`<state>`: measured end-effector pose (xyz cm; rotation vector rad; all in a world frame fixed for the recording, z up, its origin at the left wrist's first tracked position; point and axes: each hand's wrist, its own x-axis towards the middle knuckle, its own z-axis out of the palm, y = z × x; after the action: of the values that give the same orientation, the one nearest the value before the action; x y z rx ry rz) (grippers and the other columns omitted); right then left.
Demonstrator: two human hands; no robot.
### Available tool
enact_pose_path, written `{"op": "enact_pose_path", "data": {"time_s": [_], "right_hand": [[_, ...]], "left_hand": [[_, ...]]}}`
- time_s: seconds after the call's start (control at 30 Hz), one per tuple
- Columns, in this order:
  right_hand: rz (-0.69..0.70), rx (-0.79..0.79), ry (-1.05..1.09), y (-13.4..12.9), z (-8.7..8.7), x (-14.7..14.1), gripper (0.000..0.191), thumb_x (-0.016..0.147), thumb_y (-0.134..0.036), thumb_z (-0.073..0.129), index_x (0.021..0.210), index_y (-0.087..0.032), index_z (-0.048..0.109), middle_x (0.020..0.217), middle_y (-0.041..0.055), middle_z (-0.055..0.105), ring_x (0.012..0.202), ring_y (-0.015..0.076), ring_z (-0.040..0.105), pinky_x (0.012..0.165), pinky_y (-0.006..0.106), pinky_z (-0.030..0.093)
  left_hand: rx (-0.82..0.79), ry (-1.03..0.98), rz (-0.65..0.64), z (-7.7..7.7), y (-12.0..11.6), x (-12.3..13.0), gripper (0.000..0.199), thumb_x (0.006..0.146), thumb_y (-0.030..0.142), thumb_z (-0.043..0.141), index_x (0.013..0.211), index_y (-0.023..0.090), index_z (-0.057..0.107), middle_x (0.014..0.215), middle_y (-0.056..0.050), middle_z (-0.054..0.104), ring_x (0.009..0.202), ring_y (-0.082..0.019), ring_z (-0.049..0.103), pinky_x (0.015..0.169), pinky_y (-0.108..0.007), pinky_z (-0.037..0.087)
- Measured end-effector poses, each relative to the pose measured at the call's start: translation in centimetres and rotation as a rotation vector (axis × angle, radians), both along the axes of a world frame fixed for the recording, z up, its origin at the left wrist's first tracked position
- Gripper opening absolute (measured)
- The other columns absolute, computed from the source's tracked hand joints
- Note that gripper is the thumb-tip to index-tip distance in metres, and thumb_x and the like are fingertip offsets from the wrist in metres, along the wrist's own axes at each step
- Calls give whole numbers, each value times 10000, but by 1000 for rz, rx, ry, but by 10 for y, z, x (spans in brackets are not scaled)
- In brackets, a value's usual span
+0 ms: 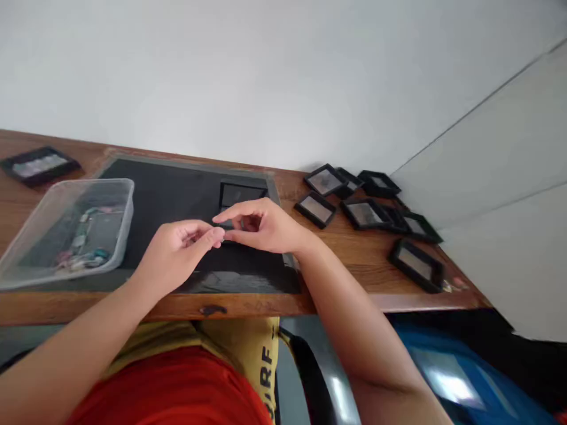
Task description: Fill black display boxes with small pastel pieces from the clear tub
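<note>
Over the black mat, my left hand is closed in a pinch, thumb against fingertips. Whatever is in that pinch is too small to make out. My right hand meets it from the right: its thumb tip is at the left fingertips, while the index finger stretches out above, apart from the thumb. The other right fingers are curled and partly hidden. Behind the right hand lies a black-framed case on the mat, its lower part covered by my hands.
A clear plastic tub with small coloured pieces stands left. Another black case lies behind it. Several black framed cases are scattered right on the wooden table. A white wall rises behind.
</note>
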<state>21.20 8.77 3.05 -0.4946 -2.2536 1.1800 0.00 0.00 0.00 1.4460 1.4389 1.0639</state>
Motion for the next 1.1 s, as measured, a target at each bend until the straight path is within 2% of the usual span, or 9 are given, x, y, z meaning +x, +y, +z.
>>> {"op": "enact_pose_path", "data": {"time_s": [0.33, 0.43, 0.57, 0.7, 0.77, 0.83, 0.97, 1.03, 1.1], "right_hand": [[62, 6, -58, -5, 4, 0, 321, 881, -290, 812, 1173, -156, 796, 866, 32, 748, 683, 102, 556, 600, 238, 425], [46, 13, -47, -5, 4, 0, 351, 853, -282, 835, 1177, -153, 793, 827, 12, 732, 631, 83, 504, 557, 229, 372], [15, 5, -10, -7, 6, -2, 426, 819, -313, 873, 1196, -140, 773, 763, -26, 678, 564, 53, 412, 511, 221, 312], [-93, -27, 55, -10, 10, -3, 283, 847, -369, 855, 994, -136, 789, 719, -21, 664, 555, 53, 419, 508, 223, 325], [-111, -65, 75, -11, 11, -4, 275, 850, -394, 854, 929, -139, 786, 700, -17, 667, 540, 52, 421, 494, 223, 320], [-95, -130, 77, -11, 9, -5, 286, 843, -405, 859, 937, -144, 788, 696, -14, 681, 532, 55, 444, 486, 217, 332], [-9, -308, 138, -7, 7, -6, 284, 820, -388, 876, 915, -143, 769, 794, 27, 750, 655, 94, 618, 589, 223, 490], [-30, -351, 169, -5, 9, -4, 277, 821, -380, 874, 899, -143, 754, 777, 9, 732, 623, 77, 597, 560, 204, 482], [-85, -374, 120, -2, 13, 1, 273, 847, -388, 844, 926, -143, 753, 717, -25, 684, 525, 48, 504, 461, 182, 399]], "left_hand": [[-47, -106, -79, 12, 9, 7, 372, 746, 552, 855, 823, 197, 773, 771, -11, 761, 706, -131, 625, 667, -239, 466], [-64, -159, -61, 13, 9, 7, 380, 727, 542, 877, 799, 189, 758, 726, -9, 745, 680, -122, 624, 656, -231, 474], [-138, -320, 0, 15, 8, 6, 481, 613, 577, 954, 673, 179, 691, 629, 7, 693, 616, -102, 611, 639, -219, 504], [-218, -450, -3, 15, 6, 7, 580, 539, 673, 961, 637, 180, 673, 696, -12, 730, 693, -122, 669, 697, -236, 572], [-215, -429, 14, 14, 5, 7, 572, 524, 668, 971, 651, 182, 697, 713, -17, 739, 715, -126, 677, 700, -230, 573], [-187, -375, 10, 12, 5, 7, 530, 569, 654, 958, 692, 188, 738, 722, -19, 745, 708, -124, 672, 697, -229, 567], [-115, -262, -33, 14, 1, 8, 455, 705, 643, 879, 865, 223, 809, 878, -38, 792, 813, -162, 702, 765, -272, 586], [-50, -148, 13, 20, -9, 8, 443, 736, 630, 856, 964, 252, 818, 982, -37, 802, 908, -188, 713, 782, -278, 579], [12, 1, 109, 31, -22, 0, 405, 780, 608, 825, 1003, 270, 814, 1018, -30, 799, 941, -198, 709, 748, -268, 553]]}}
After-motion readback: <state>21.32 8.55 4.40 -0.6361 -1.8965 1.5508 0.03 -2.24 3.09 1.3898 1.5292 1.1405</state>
